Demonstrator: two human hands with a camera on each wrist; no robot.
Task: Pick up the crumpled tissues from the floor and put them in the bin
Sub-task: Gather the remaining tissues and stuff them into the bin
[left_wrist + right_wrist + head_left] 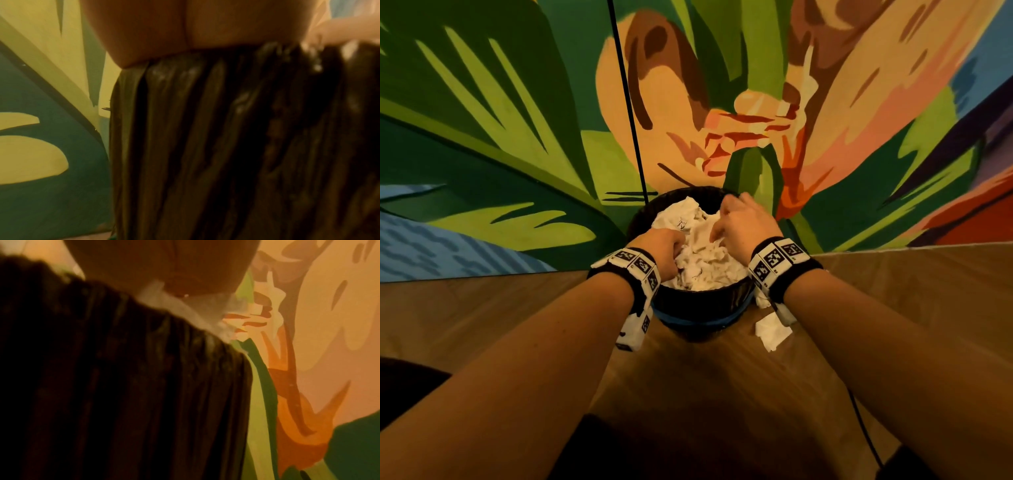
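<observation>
Both hands in bin (702, 308) | L hand (659, 245) & R hand (743, 219) curled, pressing tissues (702, 253) down | step: packing | next: grab floor tissue (772, 330) by bin

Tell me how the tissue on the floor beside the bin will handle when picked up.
The tissue looks crumpled and thin, so it is probably very light and will likely squash under a pinch. Its loose folds suggest it would flop rather than hold shape. It lies flattish on the floor by the bin, so it seems unlikely to roll.
</observation>
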